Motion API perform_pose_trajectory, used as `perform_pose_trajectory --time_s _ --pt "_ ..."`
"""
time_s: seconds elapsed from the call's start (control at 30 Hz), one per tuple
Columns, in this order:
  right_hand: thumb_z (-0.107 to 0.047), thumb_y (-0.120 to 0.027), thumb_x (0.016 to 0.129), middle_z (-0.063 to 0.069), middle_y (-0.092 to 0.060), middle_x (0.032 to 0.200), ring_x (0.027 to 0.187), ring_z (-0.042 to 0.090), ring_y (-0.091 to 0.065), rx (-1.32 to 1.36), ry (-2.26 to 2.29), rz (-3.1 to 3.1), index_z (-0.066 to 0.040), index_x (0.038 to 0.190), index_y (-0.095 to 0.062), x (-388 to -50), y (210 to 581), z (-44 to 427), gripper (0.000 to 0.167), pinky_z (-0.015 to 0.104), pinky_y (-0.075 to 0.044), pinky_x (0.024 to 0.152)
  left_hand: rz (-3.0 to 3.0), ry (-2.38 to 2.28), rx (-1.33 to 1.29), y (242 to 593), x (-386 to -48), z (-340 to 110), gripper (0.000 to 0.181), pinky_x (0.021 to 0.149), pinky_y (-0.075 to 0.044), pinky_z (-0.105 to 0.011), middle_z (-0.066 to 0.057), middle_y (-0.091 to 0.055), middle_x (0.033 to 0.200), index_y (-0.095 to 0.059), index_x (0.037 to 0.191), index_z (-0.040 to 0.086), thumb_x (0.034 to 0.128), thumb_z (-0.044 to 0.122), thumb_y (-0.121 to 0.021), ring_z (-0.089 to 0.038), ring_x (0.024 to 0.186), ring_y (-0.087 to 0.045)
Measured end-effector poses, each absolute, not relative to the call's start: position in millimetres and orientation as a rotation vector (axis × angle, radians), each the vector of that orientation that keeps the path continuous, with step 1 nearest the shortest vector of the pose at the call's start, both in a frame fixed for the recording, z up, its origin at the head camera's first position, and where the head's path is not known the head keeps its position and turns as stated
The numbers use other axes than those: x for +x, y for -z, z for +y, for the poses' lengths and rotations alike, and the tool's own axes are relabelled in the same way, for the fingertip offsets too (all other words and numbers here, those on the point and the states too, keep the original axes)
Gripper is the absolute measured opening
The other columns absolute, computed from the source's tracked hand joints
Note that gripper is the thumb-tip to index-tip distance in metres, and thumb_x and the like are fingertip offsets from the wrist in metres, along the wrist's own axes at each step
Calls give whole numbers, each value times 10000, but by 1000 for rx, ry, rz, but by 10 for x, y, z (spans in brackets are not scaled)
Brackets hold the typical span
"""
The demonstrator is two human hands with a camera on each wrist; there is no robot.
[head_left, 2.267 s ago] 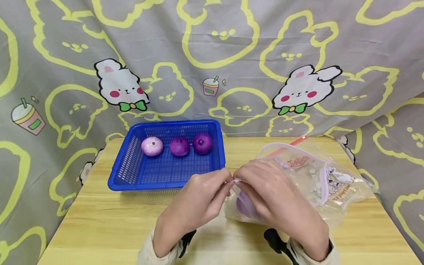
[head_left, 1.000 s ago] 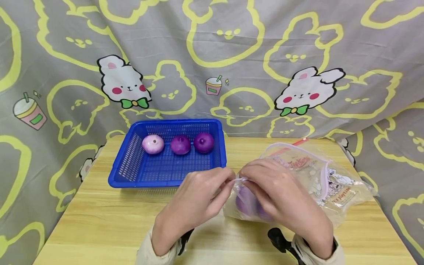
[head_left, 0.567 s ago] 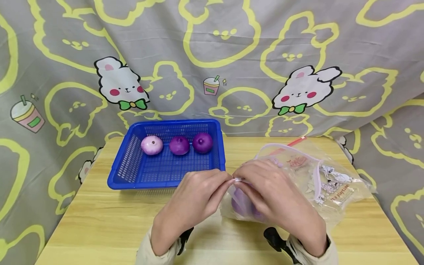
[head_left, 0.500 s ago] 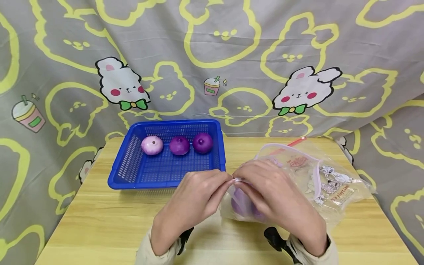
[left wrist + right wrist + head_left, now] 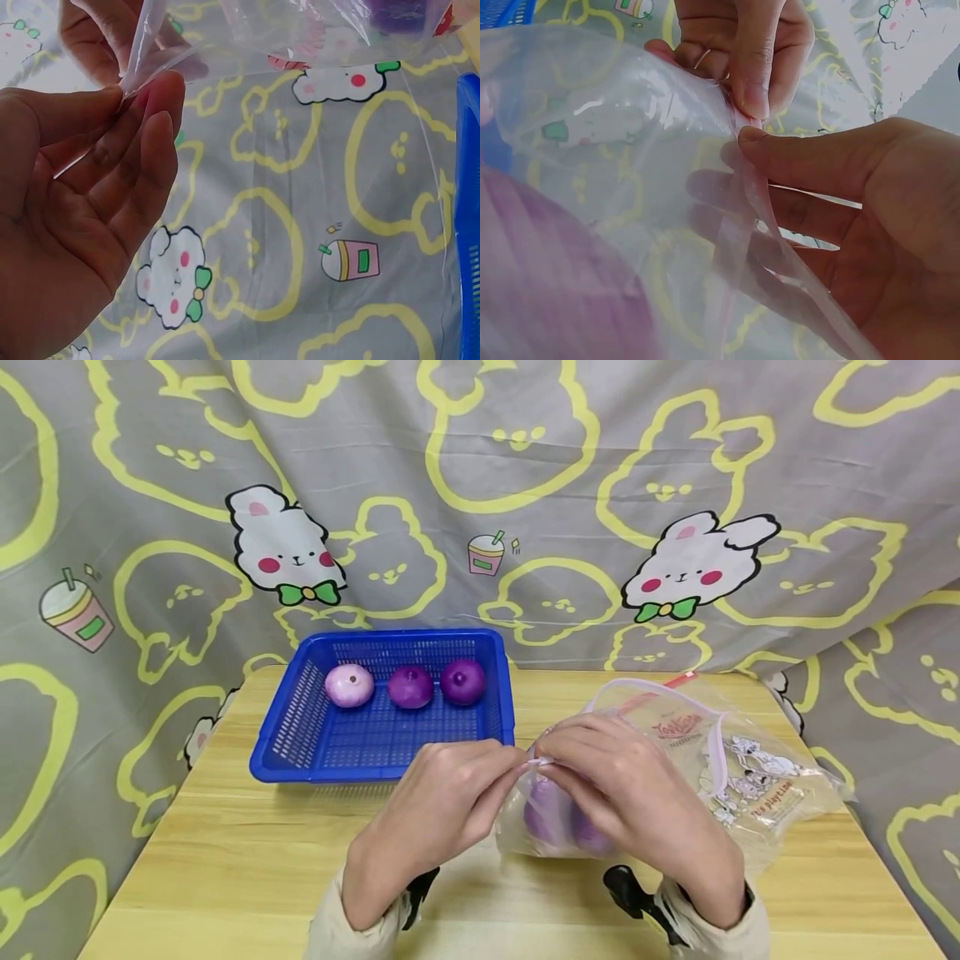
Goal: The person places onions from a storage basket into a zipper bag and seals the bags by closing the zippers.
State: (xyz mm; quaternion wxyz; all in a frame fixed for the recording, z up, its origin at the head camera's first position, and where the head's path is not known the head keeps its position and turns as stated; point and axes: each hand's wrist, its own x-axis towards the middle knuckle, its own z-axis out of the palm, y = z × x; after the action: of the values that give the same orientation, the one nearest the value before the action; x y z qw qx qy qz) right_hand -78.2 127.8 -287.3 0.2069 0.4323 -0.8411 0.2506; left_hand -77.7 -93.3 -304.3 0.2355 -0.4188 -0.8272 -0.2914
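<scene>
A clear plastic bag (image 5: 517, 827) with purple onions (image 5: 546, 818) inside lies right of centre. My left hand (image 5: 442, 810) pinches the bag's lilac-edged rim between thumb and index finger; the left wrist view shows this hand (image 5: 82, 195) at the film's edge. Close beside it, my right hand (image 5: 630, 793) pinches the same rim. In the right wrist view the right thumb lies on the near side of the bag (image 5: 615, 150), with the other fingers of that hand (image 5: 870, 217) seen through the film. The two hands' fingertips nearly meet.
A blue basket (image 5: 360, 772) at the left back holds one pale onion (image 5: 349, 686) and two purple ones (image 5: 410, 687). Another clear printed bag (image 5: 795, 793) with a lilac edge and a red slider lies at the right. A patterned cloth (image 5: 555, 460) hangs behind the wooden table (image 5: 225, 877).
The view has shifted slightly. Both hands keep their pinch on the rim, and the bag's film around the onions has shifted a little, with two onions showing more plainly between the hands.
</scene>
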Motion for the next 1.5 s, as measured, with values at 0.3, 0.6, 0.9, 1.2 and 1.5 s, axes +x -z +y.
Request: perform_pose_trajectory --time_s 0.3,0.6,0.9,1.2,1.5 --pt "-221 -600 996 -71 -711 1078 1057 149 -632 1192 -691 -2330 -144 1079 -729 -798 2856 1299 172 285 -426 1001 -2274 819 -1150 3040 -777 -945 124 608 -531 -213 65 -685 790 -725 932 116 967 83 -611 -38 661 -590" --pt "-175 -622 978 -48 -716 1074 1054 168 -636 1181 -715 -2323 -127 1072 -729 -805 2861 1336 150 286 -426 1000 -2280 825 -1146 3033 -777 -960 118 613 -532 -211 65 -687 801 -726 938 110 950 57 -621 -42 665 -593" --pt "-181 -636 967 -40 -720 1079 1061 173 -637 1147 -718 -2336 -124 1078 -732 -809 2861 1365 158 280 -427 1002 -2284 826 -1136 3032 -781 -977 118 626 -539 -217 57 -695 808 -731 938 103 942 47 -628 -46 667 -600" --pt "-189 -645 959 -54 -714 1070 1070 157 -626 1125 -699 -2349 -150 1068 -738 -821 2839 1392 149 308 -434 994 -2275 817 -1129 3031 -782 -998 113 663 -562 -240 36 -720 854 -736 956 93 930 42 -638 -61 717 -646" --pt "-189 -648 948 -17 -724 1067 1059 193 -639 1117 -702 -2330 -114 1070 -743 -846 2852 1437 172 354 -452 973 -2287 837 -1118 3022 -777 -1016 120 683 -566 -240 31 -727 866 -733 960 100 935 42 -631 -59 735 -654"
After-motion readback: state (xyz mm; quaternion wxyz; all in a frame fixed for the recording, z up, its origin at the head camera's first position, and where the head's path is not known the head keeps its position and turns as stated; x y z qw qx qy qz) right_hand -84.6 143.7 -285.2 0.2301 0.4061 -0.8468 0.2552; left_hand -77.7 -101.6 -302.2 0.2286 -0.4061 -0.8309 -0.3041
